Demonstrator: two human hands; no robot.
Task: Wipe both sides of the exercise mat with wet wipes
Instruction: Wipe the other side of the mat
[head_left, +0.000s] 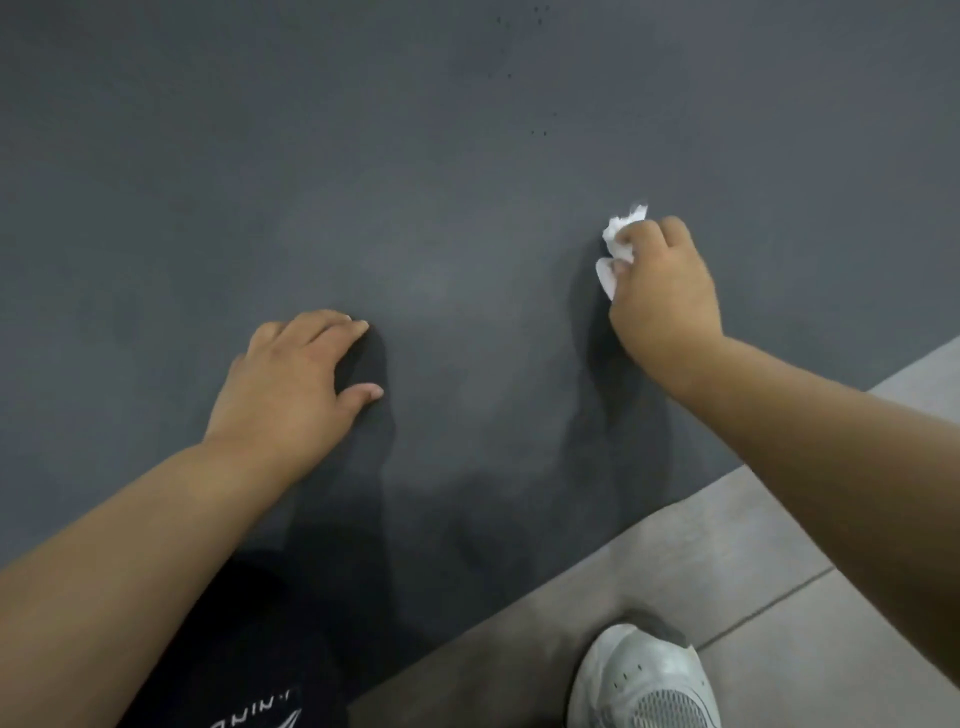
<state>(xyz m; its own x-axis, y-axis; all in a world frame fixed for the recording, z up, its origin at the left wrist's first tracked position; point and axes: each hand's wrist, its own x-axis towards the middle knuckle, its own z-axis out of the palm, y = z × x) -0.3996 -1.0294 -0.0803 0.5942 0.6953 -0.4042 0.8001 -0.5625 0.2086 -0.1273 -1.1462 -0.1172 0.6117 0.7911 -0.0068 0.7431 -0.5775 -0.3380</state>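
A dark grey exercise mat (441, 182) lies flat on the floor and fills nearly the whole view, from the near left to the far edge of the frame; its near-right border runs diagonally against pale floor tiles (727, 571). On the mat's right half, a crumpled white wet wipe (618, 239) sits against the surface, clenched in the person's right hand (660, 296), whose curled fingers close over the wad so that only its far and left edges show. To the left and nearer, the left hand (291, 379) rests on the mat with nothing in it, fingers loosely arched and spread, fingertips and thumb touching the surface. Both bare forearms reach in from the near corners and cast soft shadows on the mat. A few small dark specks (537, 132) dot the mat's far part. At the near right, a white mesh-toed sneaker (644, 680) stands on the tiles just beside the mat's edge. At the near left, black clothing (249, 649) with white lettering covers the mat's near edge.
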